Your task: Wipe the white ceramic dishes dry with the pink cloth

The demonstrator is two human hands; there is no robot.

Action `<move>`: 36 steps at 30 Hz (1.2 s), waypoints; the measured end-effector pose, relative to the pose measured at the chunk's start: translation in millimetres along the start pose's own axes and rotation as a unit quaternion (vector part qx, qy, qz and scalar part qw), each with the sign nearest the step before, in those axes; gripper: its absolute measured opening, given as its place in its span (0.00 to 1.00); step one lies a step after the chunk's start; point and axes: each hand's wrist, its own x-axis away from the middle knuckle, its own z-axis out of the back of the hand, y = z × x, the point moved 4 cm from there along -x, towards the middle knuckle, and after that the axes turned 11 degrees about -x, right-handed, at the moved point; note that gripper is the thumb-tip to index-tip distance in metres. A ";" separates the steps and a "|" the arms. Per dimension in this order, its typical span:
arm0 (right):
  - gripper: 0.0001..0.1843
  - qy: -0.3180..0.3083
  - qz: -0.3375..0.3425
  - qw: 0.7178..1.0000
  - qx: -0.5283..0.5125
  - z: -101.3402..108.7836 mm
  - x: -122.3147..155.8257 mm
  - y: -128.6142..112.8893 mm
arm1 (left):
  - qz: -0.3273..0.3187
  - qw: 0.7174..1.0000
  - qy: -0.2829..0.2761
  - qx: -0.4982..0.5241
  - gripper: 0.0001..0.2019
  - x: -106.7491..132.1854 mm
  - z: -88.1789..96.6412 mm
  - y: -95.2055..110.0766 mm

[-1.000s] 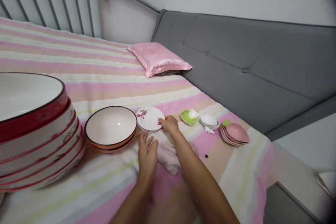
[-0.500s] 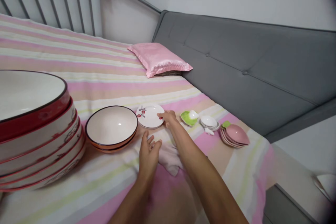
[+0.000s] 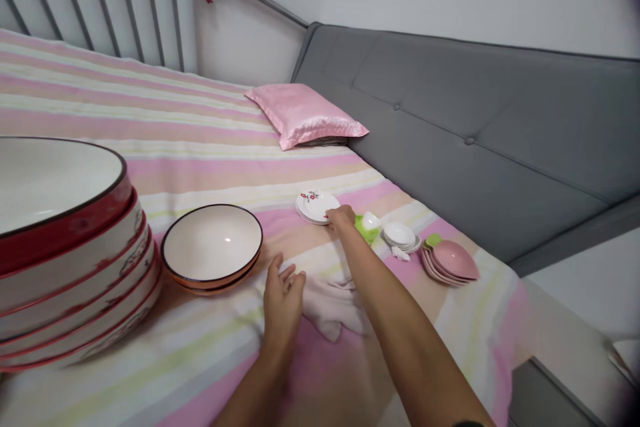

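My right hand (image 3: 341,217) reaches far out and grips the near edge of a small stack of white plates with red flowers (image 3: 315,205) lying on the striped bedspread (image 3: 210,147). My left hand (image 3: 283,300) rests flat on the bed with fingers stretched out, touching a crumpled pale pink cloth (image 3: 333,307). A brown-rimmed white bowl (image 3: 213,243), stacked on another, sits just left of my left hand.
A tall stack of red-and-white bowls (image 3: 65,260) fills the near left. Right of the plates lie a green leaf dish (image 3: 367,225), small white dishes (image 3: 399,235) and pink leaf dishes (image 3: 450,260). A pink pillow (image 3: 305,113) lies by the grey headboard (image 3: 475,120).
My right hand has slid the flowered plates away from the brown-rimmed bowl, to the right and farther off, up beside the green dish. My left hand stayed on the cloth.
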 end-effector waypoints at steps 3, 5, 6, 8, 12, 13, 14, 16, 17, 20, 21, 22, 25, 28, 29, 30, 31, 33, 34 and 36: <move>0.19 0.008 -0.037 0.999 0.035 7.7 1.5 -6.1 | 0.000 1.000 0.002 -0.003 0.28 0.0 0.3 0.4; 0.18 0.010 -0.043 0.998 0.046 12.8 6.0 -11.6 | 0.003 1.000 0.004 -0.005 0.28 0.7 1.0 1.1; 0.18 0.013 -0.040 0.998 0.048 15.5 9.1 -14.8 | 0.006 1.000 0.004 -0.006 0.28 1.1 1.4 1.5; 0.19 0.024 -0.026 0.998 0.044 22.5 16.2 -22.7 | 0.013 1.000 0.002 -0.008 0.28 1.9 1.9 2.1; 0.20 0.038 0.021 0.999 0.003 41.0 29.4 -42.3 | 0.021 1.000 0.014 0.012 0.25 3.0 3.1 3.1; 0.19 0.032 0.033 0.999 -0.015 45.7 32.9 -46.2 | 0.020 0.999 0.019 0.021 0.24 3.2 3.6 3.5; 0.18 0.021 0.043 0.998 -0.035 50.1 37.0 -48.8 | 0.018 0.999 0.026 0.029 0.23 3.4 4.3 4.2; 0.15 -0.019 0.050 0.995 -0.081 56.5 48.4 -47.8 | 0.017 0.998 0.038 0.047 0.22 3.8 5.8 6.0; 0.13 -0.047 0.048 0.992 -0.106 58.2 56.2 -43.9 | 0.016 0.997 0.044 0.059 0.22 4.1 6.7 7.6; 0.09 -0.138 0.033 0.974 -0.179 56.4 86.4 -20.4 | 0.009 0.991 0.031 0.133 0.20 6.0 6.3 17.0; 0.10 -0.165 0.028 0.966 -0.200 53.8 97.1 -10.2 | 0.007 0.985 0.014 0.173 0.18 6.8 4.8 21.7; 0.10 -0.187 0.021 0.958 -0.215 50.4 107.2 0.4 | 0.007 0.976 -0.010 0.218 0.17 7.6 2.5 26.6; 0.12 -0.226 -0.003 0.944 -0.239 40.4 128.4 27.3 | 0.070 0.945 -0.055 0.314 0.16 8.8 -4.6 34.7; 0.13 -0.264 -0.003 0.931 -0.253 41.6 135.5 38.7 | 0.137 0.935 -0.028 0.325 0.14 6.6 -6.1 32.3; 0.15 -0.283 0.011 0.926 -0.248 46.2 136.3 39.2 | 0.145 0.935 -0.011 0.322 0.15 5.4 -5.2 30.7; 0.17 -0.305 0.032 0.923 -0.233 52.5 137.0 38.7 | 0.146 0.936 0.002 0.320 0.15 4.1 -4.2 29.1; 0.21 -0.326 0.075 0.922 -0.194 60.2 138.5 36.8 | 0.144 0.937 0.009 0.319 0.15 3.1 -3.5 27.8; 0.26 -0.327 0.149 0.931 -0.069 76.4 142.5 34.3 | 0.137 0.937 0.009 0.321 0.15 1.8 -3.3 26.0; 0.28 -0.317 0.172 0.933 -0.002 82.7 145.7 33.7 | 0.134 0.937 0.010 0.324 0.15 1.5 -3.3 25.5; 0.30 -0.288 0.198 0.931 0.110 88.6 154.8 32.0 | 0.132 0.935 0.009 0.331 0.15 1.5 -3.9 24.9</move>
